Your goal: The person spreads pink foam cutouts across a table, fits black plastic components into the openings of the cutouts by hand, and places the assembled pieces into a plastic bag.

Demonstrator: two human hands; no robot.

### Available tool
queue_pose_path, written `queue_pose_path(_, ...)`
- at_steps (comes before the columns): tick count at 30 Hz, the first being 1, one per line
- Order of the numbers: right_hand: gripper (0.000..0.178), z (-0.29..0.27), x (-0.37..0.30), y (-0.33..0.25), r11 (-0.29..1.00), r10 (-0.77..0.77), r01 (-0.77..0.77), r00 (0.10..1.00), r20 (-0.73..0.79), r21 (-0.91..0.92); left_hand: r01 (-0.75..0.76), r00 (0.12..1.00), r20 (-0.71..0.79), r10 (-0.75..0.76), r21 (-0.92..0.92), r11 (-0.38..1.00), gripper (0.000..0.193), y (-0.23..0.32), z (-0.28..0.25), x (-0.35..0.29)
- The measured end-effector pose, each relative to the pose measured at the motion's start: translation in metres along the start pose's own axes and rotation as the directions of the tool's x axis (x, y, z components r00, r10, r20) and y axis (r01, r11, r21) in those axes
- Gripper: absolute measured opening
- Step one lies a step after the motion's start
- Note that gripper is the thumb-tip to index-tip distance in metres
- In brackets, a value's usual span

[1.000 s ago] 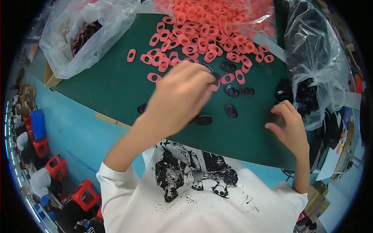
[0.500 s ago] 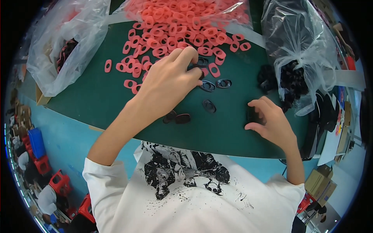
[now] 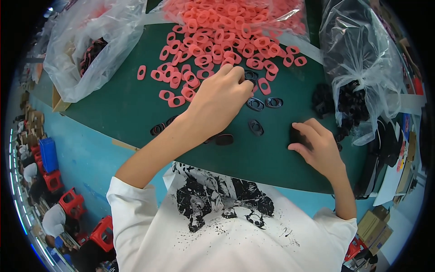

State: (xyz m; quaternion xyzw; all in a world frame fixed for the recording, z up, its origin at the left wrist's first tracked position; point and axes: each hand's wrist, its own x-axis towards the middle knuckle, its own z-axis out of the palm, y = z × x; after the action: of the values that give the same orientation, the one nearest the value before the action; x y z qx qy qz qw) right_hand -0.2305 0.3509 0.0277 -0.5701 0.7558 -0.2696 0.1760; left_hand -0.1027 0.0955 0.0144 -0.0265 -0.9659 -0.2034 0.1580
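At the near edge of a heap of pinkish-red oval rings, my left hand is closed, fingers bent down and pressed together. What its fingertips grip is hidden behind the hand. Glossy black oval rings lie just right of it, and a single black oval piece lies nearer to me. Several dark oval pieces lie beside and partly under my left forearm. My right hand rests over the green table at the right, open, thumb and fingers curved apart, with a dark shadow between them.
A clear plastic bag of black pieces stands at the right, with loose black pieces spilling beside it. Another translucent bag stands at the far left. The table's curved front edge runs before my shirt. Red stools stand on the blue floor.
The whole view has shifted, so the table appears further right. My left hand has moved slightly right; the dark piece that showed at its fingertips is now hidden. My right hand keeps its open curve.
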Motion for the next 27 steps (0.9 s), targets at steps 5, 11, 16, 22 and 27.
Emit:
queue_pose_path(5,0.041,0.002,0.004,-0.004,0.999,-0.031,0.031,0.999,-0.037,-0.006,0.060,0.997,0.041,-0.063,0.070,0.996,0.014,0.005,0.004,0.003)
queue_pose_path(11,0.039,0.010,0.002,0.001,0.998,0.015,-0.008,0.994,-0.110,0.060,0.259,0.962,-0.016,-0.273,-0.266,0.929,0.008,0.013,-0.006,0.009)
queue_pose_path(16,0.038,0.007,0.005,0.001,0.999,-0.038,0.038,0.996,-0.079,0.004,0.153,0.972,-0.172,-0.158,-0.045,0.987,0.009,0.010,0.009,0.004)
queue_pose_path(22,0.037,0.010,0.007,-0.003,1.000,0.019,-0.017,0.996,-0.087,0.023,0.201,0.968,-0.156,-0.196,0.018,0.979,0.011,0.005,0.015,0.005)
queue_pose_path(27,0.035,-0.003,0.021,-0.016,0.985,0.116,-0.097,0.984,-0.135,0.143,0.243,0.957,-0.171,-0.234,0.034,0.969,0.011,0.007,0.018,0.004)
